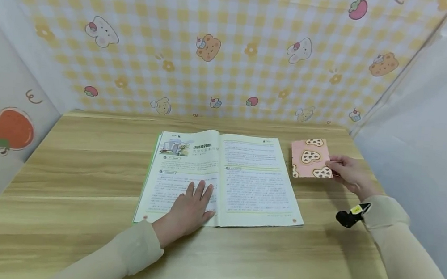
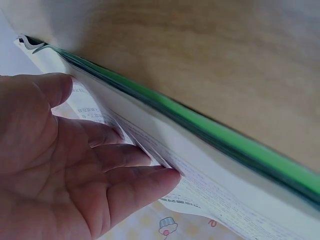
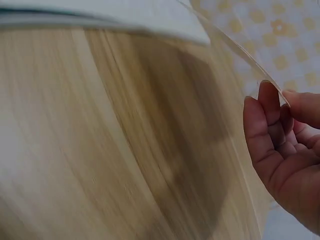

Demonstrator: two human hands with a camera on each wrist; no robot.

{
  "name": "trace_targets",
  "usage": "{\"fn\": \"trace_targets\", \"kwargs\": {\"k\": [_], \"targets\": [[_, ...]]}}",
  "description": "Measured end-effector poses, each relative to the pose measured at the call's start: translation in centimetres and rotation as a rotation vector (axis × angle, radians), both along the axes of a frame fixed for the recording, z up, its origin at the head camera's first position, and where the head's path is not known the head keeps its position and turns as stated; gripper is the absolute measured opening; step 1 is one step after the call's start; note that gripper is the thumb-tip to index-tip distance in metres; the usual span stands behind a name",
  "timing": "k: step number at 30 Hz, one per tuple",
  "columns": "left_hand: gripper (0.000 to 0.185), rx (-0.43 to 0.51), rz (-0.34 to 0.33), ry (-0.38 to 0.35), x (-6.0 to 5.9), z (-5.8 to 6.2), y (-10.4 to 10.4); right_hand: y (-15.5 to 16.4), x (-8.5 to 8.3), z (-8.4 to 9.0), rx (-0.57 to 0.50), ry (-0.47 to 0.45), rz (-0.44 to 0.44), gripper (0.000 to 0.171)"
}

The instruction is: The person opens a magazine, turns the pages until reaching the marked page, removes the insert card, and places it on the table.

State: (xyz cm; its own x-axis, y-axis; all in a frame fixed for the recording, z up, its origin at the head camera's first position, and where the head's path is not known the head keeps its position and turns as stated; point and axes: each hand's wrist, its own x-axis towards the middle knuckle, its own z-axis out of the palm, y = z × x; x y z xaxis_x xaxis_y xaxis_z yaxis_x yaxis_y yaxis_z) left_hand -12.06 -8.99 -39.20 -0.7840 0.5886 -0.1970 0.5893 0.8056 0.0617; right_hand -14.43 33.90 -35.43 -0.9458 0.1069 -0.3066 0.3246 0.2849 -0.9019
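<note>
An open book (image 1: 240, 177) with printed pages and a green cover edge (image 2: 240, 145) lies on the wooden table (image 1: 84, 162). My left hand (image 1: 190, 208) rests flat on the lower part of its left page, fingers (image 2: 135, 187) straight on the paper. To the right of the book, a pink card (image 1: 311, 158) with heart-shaped cookie prints is lifted off the table. My right hand (image 1: 347, 171) pinches the card's right edge (image 3: 250, 62) between thumb and fingers.
Walls of yellow checked cloth (image 1: 232, 46) with cartoon prints close the back of the table, with pale panels on both sides. A small black device (image 1: 351, 214) sits at my right wrist. Bare wood lies to the left of and in front of the book.
</note>
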Motion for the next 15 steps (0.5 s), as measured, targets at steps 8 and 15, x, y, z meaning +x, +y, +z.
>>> {"fn": "trace_targets", "kwargs": {"k": [8,15], "targets": [[0.063,-0.001,-0.011,0.021,0.3,0.1,0.0,1.7,0.0,-1.2,0.376,0.021,0.127,0.037],[0.063,0.004,-0.016,0.051,0.0,-0.4,0.1,1.6,-0.8,-2.5,0.705,0.108,0.15,0.019]]}}
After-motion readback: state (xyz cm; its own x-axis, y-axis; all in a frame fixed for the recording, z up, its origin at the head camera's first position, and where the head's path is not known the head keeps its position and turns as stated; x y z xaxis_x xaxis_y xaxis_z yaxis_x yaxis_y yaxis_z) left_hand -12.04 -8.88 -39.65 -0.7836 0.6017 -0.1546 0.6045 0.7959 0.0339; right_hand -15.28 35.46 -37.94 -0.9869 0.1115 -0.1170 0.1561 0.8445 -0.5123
